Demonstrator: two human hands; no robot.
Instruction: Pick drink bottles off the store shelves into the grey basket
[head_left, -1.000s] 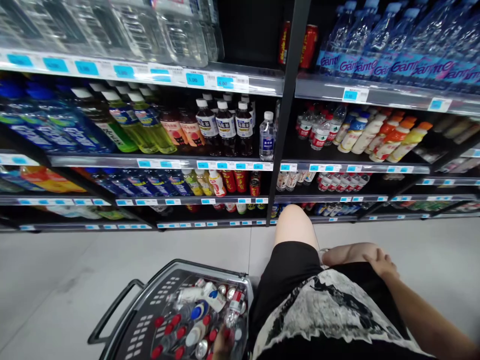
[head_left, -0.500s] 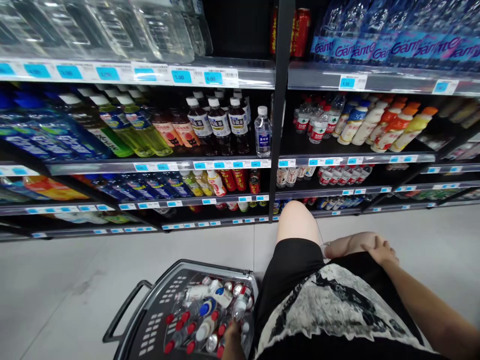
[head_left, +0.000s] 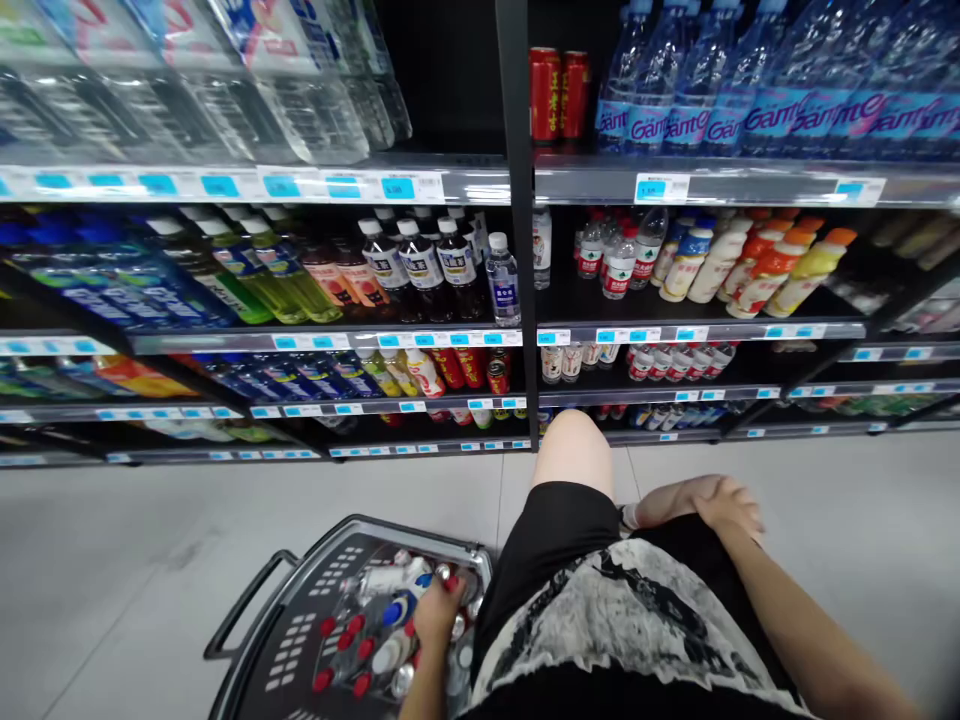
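Packed drink bottles (head_left: 394, 612) were shown in a grey shopping basket (head_left: 289, 650) on the floor at seven o'clock, with shelves (head_left: 225, 343) of drinks across twelve o'clock. The bottles were judged fairly weighty if full, smooth and slightly yielding, best grasped around the body just below the cap. Toward half past six, the left hand (head_left: 439, 615) was lowered over them, its fingers curled by a red cap (head_left: 452, 583); whether anything was gripped could not be told. At four o'clock, the right hand (head_left: 729, 507) was laid on the bent right leg (head_left: 664, 503), fingers loosely extended.
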